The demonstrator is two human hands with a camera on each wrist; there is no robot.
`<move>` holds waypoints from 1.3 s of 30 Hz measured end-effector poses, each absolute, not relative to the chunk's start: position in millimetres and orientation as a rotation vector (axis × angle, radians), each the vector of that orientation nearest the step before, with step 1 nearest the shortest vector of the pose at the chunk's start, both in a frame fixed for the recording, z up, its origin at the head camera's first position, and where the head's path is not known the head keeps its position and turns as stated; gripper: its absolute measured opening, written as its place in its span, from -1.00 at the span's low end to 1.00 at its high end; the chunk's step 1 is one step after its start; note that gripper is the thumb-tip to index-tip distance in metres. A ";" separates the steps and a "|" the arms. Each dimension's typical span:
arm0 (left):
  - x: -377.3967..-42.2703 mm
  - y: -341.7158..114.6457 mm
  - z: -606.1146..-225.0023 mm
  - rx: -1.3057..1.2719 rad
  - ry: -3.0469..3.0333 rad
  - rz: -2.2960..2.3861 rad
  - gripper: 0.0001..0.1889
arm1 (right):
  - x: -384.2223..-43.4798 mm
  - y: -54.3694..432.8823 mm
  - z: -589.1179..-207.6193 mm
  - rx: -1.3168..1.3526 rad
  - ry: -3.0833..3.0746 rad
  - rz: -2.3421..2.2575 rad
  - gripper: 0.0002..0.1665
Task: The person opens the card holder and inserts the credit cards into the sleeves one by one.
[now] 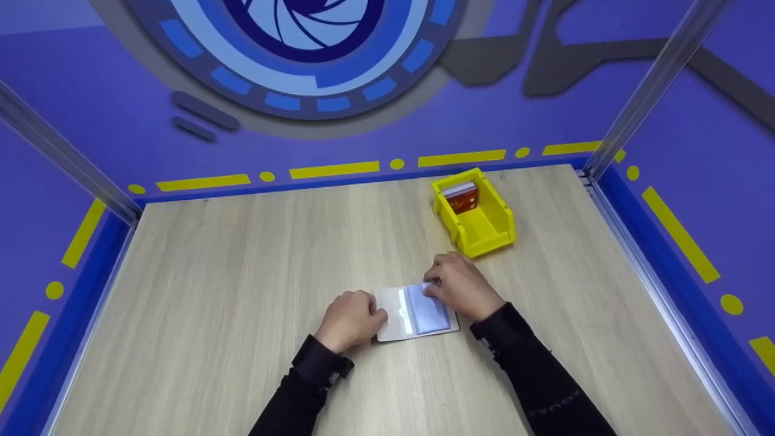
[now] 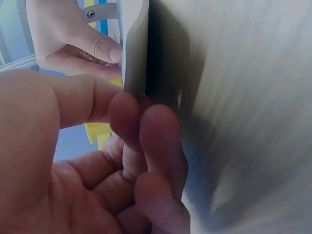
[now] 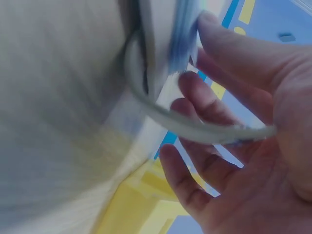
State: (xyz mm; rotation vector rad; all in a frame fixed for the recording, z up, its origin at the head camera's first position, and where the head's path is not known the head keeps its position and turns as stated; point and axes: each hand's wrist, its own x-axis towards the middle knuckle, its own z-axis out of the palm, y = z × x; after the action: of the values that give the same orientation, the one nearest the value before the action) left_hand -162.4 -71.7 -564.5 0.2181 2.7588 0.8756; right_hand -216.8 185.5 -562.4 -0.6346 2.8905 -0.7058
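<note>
Unfolded on the wood-grained table (image 1: 242, 290) near the yellow bin (image 1: 491, 243), the rectangular holder (image 1: 393, 332) has its pale cover (image 1: 390, 300) pinched by the curled left hand (image 1: 351, 319) and its glossy sleeves (image 1: 431, 313) by the right hand (image 1: 464, 287).

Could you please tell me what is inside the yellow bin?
In the yellow bin, a red card stands toward the far end, with whitish edges showing behind it; the rest behind is covered.

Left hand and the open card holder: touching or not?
Touching. The left wrist view shows it: the left hand pinches the card holder at its edge, no gap visible.
</note>
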 end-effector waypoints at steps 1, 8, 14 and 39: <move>-162.5 -72.0 -564.3 0.218 2.759 0.873 -0.64 | -216.7 185.2 -561.9 -0.634 2.895 -0.703 -0.84; -161.1 -74.0 -563.5 0.233 2.764 0.904 -0.60 | -216.3 189.0 -556.4 -0.686 2.865 -0.718 -0.64; -161.3 -73.0 -561.8 0.248 2.780 0.933 -0.58 | -217.7 180.9 -547.4 -0.654 2.779 -0.914 -0.66; -161.9 -73.4 -566.7 0.410 2.741 0.960 -0.55 | -215.2 120.3 -558.2 -0.614 2.600 -0.880 -0.30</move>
State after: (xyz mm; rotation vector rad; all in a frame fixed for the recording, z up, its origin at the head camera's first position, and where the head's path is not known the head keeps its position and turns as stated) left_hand -161.9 -73.4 -566.7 0.4100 2.7415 0.9599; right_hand -215.2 120.3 -558.2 -0.6141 2.5997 -0.8802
